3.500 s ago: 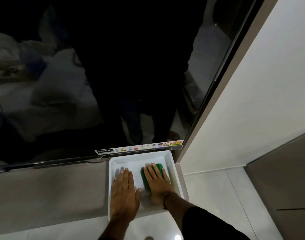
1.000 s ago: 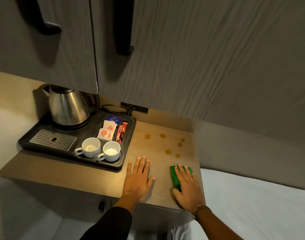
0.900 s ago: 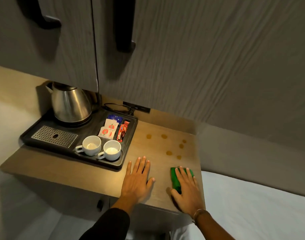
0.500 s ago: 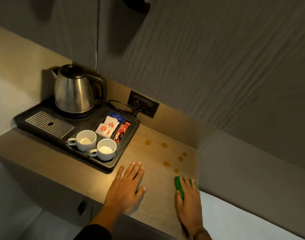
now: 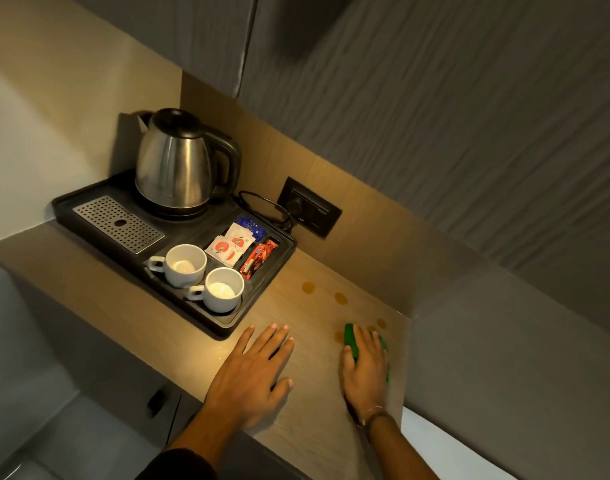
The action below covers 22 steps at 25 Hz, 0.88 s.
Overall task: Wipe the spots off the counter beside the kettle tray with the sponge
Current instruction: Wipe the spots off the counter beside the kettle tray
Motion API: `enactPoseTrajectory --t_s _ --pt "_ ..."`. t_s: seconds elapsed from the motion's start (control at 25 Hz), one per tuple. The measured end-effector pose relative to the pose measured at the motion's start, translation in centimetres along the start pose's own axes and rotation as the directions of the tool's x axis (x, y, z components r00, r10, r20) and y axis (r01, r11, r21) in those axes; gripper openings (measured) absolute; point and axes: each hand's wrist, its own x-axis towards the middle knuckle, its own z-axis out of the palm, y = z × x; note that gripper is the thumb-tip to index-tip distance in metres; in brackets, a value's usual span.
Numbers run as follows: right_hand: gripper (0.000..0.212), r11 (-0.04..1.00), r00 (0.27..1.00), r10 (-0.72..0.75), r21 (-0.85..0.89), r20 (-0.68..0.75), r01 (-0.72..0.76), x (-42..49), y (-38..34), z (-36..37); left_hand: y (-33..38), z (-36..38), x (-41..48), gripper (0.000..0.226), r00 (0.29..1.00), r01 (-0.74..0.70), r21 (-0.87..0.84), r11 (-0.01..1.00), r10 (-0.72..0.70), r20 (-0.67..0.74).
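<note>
R hand (image 5: pixel 365 372) presses sponge (image 5: pixel 351 338) flat on counter (image 5: pixel 307 403) by spots (image 5: pixel 340 298) (L hand (image 5: pixel 251 374) flat).

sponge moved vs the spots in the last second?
Yes. The sponge under the right hand has slid forward across the counter; it was short of the spots and now reaches the nearest ones.

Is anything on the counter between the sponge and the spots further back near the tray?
Nothing visible. The right hand presses the sponge by the nearest spots; bare counter runs to the far spots. The tray sits left of that path.
</note>
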Motion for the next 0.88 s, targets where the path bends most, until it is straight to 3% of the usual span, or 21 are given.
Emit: enactPoseTrajectory --t_s 0.12,0.2,0.4,0.48,0.56,0.6,0.68,0.8,0.88 --pt "0.055 0.963 0.958 -0.261 -0.037 0.120 0.267 -3.2 0.6 1.1 -0.1 0.0 -0.1 0.073 1.000 -0.003 -0.005 1.000 0.003 0.001" --pt "0.055 0.943 0.939 -0.324 -0.044 0.114 0.330 -5.1 3.8 -0.7 -0.1 0.1 -0.1 0.073 1.000 0.000 -0.007 1.000 0.000 0.006" --pt "0.050 1.000 1.000 -0.012 0.012 0.020 0.012 1.9 1.1 -0.8 -0.1 0.1 0.0 0.073 1.000 0.004 0.004 1.000 -0.004 0.005" --pt "0.052 0.989 0.986 -0.144 0.004 0.078 0.145 0.9 0.6 0.0 -0.1 0.0 0.0 0.073 1.000 -0.002 -0.005 1.000 0.002 0.011" --pt "0.052 0.940 0.926 -0.335 -0.013 0.174 0.342 -2.0 3.9 -1.1 -0.2 0.1 -0.1 0.073 1.000 -0.002 -0.013 1.000 0.002 0.002" --pt "0.052 0.928 0.915 -0.362 -0.021 0.179 0.372 -2.4 5.8 -2.1 -0.2 0.1 -0.1 0.073 1.000 -0.001 -0.012 1.000 0.001 0.002" --pt "0.051 0.961 0.953 -0.272 -0.010 0.133 0.276 0.2 7.0 -3.2 -0.2 0.2 0.0 0.073 1.000 -0.005 -0.005 1.000 0.005 0.014" --pt "0.050 0.997 0.998 0.060 0.044 0.012 -0.060 5.0 3.6 -2.3 -0.2 0.1 0.0 0.073 1.000 -0.005 -0.012 1.000 0.005 0.007" --pt "0.050 0.998 0.997 -0.057 0.025 0.056 0.056 3.8 2.9 -1.2 -0.2 0.1 0.0 0.073 1.000 -0.010 -0.020 1.000 0.010 0.011"
